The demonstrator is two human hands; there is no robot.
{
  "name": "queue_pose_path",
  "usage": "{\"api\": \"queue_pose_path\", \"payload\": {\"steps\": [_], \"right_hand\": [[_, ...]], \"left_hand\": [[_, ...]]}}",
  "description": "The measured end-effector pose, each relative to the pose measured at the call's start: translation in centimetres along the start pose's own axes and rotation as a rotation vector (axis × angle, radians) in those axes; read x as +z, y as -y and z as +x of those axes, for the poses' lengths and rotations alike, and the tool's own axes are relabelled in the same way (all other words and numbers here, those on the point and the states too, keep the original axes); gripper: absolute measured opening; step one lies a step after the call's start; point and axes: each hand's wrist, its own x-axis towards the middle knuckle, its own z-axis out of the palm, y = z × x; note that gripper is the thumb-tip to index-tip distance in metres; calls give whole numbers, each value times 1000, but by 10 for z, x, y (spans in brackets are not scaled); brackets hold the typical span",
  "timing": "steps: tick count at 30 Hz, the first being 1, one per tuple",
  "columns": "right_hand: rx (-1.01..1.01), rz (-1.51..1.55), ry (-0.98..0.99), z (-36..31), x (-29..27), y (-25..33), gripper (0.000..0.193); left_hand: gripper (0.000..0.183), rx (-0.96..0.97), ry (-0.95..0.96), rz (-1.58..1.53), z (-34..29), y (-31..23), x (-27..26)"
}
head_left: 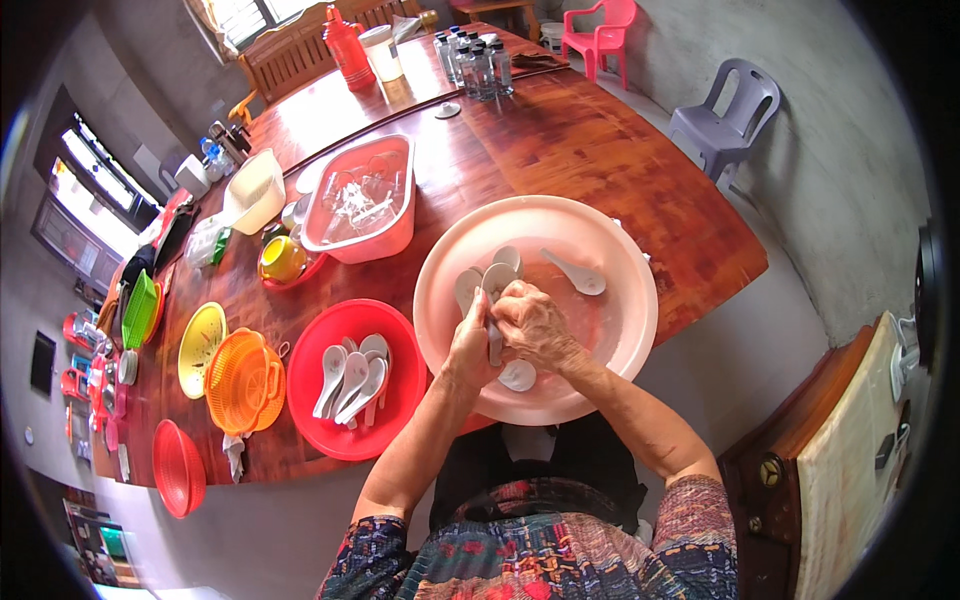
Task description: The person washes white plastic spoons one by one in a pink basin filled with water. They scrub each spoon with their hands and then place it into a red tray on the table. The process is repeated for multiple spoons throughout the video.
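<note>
My two hands meet over a wide pink basin (637, 345) with water in it. My left hand (474, 348) is closed round a white soup spoon (496, 279), its bowl up and its handle pointing down between my hands. Curled fingers of my right hand (538, 325) press against the same spoon; what lies under them is hidden. Several white spoons (467, 288) rest in the basin beyond my left hand, and a single spoon (574, 271) lies to the right. Below my hands is a small white piece (517, 376), its kind unclear.
Left of the basin, a red round tray (399, 418) bears several white spoons (354, 378). An orange basket (240, 385) and yellow colander (202, 348) stand further left. Behind them is a pink rectangular tub (375, 243) with clear items. Bottles (480, 72) and a red flask (347, 52) stand far back.
</note>
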Motion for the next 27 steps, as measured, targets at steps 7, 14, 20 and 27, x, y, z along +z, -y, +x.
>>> {"api": "queue_pose_path", "payload": {"steps": [7,14,20,27], "right_hand": [[-24,122,79,4,-40,-3,8],[-59,-398,-112,13,0,4,11],[-4,-160,359,-11,-24,7,10],[193,-701,590,-28,-45,-66,16]], "left_hand": [[42,-4,-192,73,-2,3,14],[41,114,-124,-16,2,2,18],[43,207,-276,25,4,5,-2],[40,124,-357,66,-3,-2,15]]}}
